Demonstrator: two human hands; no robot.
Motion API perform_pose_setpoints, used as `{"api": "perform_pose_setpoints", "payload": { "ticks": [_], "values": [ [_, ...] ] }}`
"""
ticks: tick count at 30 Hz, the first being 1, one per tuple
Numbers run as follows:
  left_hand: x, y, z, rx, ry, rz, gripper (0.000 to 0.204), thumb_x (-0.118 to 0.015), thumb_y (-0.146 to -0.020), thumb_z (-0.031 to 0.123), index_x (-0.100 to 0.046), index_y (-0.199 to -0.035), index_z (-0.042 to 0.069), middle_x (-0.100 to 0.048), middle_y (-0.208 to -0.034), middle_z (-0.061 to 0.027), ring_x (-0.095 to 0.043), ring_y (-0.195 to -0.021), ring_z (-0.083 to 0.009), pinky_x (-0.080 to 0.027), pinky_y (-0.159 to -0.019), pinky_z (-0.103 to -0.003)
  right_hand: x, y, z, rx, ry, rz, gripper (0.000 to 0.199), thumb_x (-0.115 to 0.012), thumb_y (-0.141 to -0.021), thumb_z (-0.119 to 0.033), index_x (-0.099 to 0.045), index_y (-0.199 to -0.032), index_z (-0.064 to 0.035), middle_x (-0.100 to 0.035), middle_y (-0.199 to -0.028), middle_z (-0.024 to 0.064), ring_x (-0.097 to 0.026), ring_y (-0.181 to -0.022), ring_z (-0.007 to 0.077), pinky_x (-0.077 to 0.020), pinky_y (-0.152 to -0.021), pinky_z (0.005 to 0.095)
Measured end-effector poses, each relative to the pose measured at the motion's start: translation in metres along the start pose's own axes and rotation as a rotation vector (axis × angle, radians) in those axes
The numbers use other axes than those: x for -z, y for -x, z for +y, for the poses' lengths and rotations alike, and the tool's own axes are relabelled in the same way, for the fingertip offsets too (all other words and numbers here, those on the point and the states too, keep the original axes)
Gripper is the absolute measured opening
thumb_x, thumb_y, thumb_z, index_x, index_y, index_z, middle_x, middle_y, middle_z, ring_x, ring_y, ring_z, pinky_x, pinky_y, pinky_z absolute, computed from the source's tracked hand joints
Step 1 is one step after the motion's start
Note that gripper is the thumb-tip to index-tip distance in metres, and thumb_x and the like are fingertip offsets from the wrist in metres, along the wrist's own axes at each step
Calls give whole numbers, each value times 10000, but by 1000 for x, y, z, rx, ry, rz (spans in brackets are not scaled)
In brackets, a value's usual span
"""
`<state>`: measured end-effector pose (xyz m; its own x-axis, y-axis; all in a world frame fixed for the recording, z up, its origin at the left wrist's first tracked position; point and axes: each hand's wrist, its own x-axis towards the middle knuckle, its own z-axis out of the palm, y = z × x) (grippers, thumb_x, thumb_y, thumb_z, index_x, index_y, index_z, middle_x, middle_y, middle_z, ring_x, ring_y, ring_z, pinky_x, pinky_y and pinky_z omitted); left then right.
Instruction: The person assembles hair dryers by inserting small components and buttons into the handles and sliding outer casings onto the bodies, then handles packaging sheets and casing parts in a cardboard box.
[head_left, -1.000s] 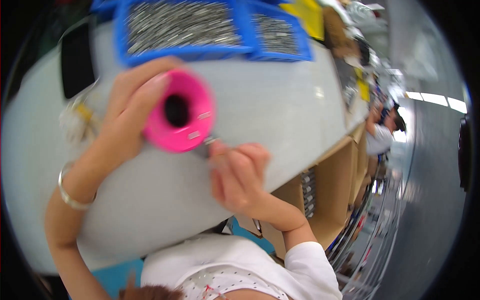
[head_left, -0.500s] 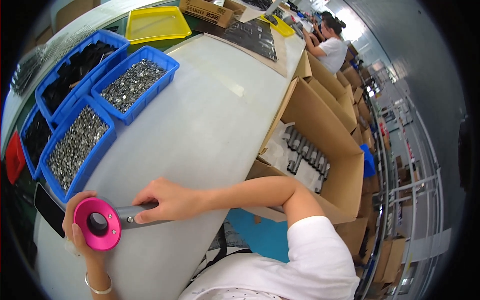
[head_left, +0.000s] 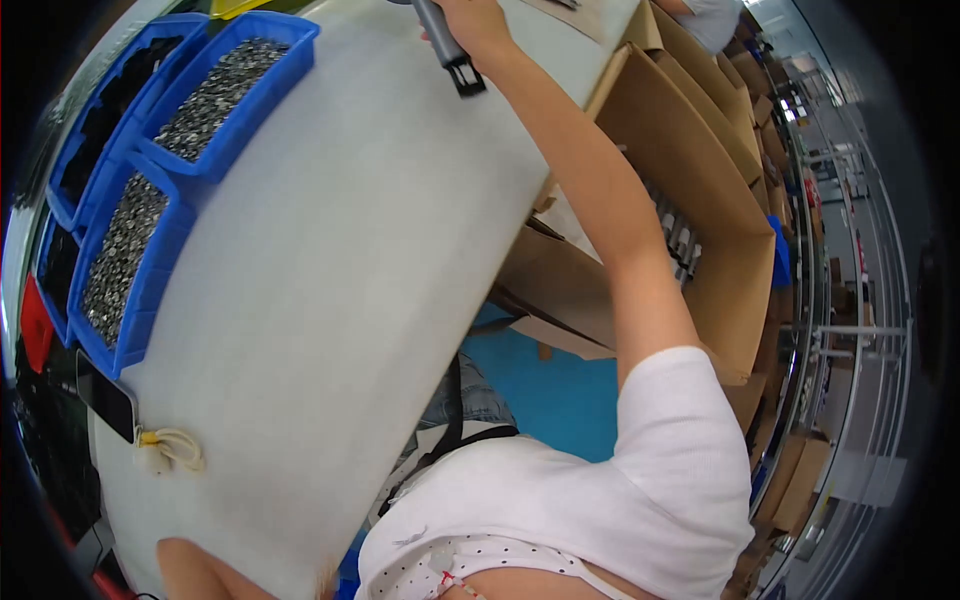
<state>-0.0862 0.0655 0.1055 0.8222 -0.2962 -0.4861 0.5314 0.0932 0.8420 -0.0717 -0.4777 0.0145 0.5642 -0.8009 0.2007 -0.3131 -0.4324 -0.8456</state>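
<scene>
At the top edge of the head view my right hand [head_left: 478, 28] is closed around the grey handle of a hair dryer [head_left: 440, 35]. The handle's lower end, with a dark open frame, points down toward the table. The frame's edge cuts off the dryer's head. Of my left side only a bent part of the arm shows at the lower left, and the hand is out of sight.
Blue bins [head_left: 215, 180] of small metal parts and black pieces line the left of the white table [head_left: 340, 250]. By them lie a phone [head_left: 106, 398] and a coiled cable [head_left: 178, 448]. On the right stands an open cardboard box [head_left: 735, 290] holding grey tubes.
My right hand has carried the hair dryer from the near left to the far side of the table. My left hand has let go of its pink head and left the view.
</scene>
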Motion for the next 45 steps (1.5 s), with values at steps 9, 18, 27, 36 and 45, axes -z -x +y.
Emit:
{"api": "perform_pose_setpoints", "payload": {
  "ticks": [9,18,27,36,45],
  "values": [
    [0,25,-21,-25,49,-59,431,-507,-860,272,-493,-1170,-28,-562,-1039,-185,-551,-904,-281,-428,-795,-396,5,5,58,162,49,99,555,-474,-903,-488,-605,-1093,17,-632,-1026,258,-611,-994,363,-447,-857,427],
    [-37,19,12,-247,-20,-215,430,-510,-860,273,-487,-1167,-27,-561,-1027,-184,-550,-884,-279,-427,-774,-388,212,73,219,89,435,563,206,-572,-839,-133,-607,-1003,-14,-657,-876,136,-645,-812,255,-507,-750,350],
    [-87,-13,12,-233,-54,-399,429,-513,-860,274,-482,-1165,-26,-559,-1016,-183,-549,-863,-276,-427,-753,-381,177,192,383,-421,602,-342,1204,-814,-607,-491,-100,-1456,-23,-207,-1407,355,-229,-1319,471,-227,-1098,478],
    [-106,-18,20,-429,-33,-495,428,-516,-860,275,-477,-1163,-25,-558,-1004,-181,-548,-843,-274,-426,-732,-374,128,169,407,-192,691,-330,456,-549,-726,44,-517,-1171,-51,-419,-1203,264,-544,-998,428,-467,-848,468],
    [-129,-32,32,-649,-11,-621,427,-519,-860,276,-471,-1160,-24,-556,-992,-180,-546,-822,-271,-425,-712,-366,181,103,465,-504,814,39,728,-597,-702,54,-309,-1367,-16,-292,-1402,290,-453,-1192,442,-447,-953,433]
  ]
}}
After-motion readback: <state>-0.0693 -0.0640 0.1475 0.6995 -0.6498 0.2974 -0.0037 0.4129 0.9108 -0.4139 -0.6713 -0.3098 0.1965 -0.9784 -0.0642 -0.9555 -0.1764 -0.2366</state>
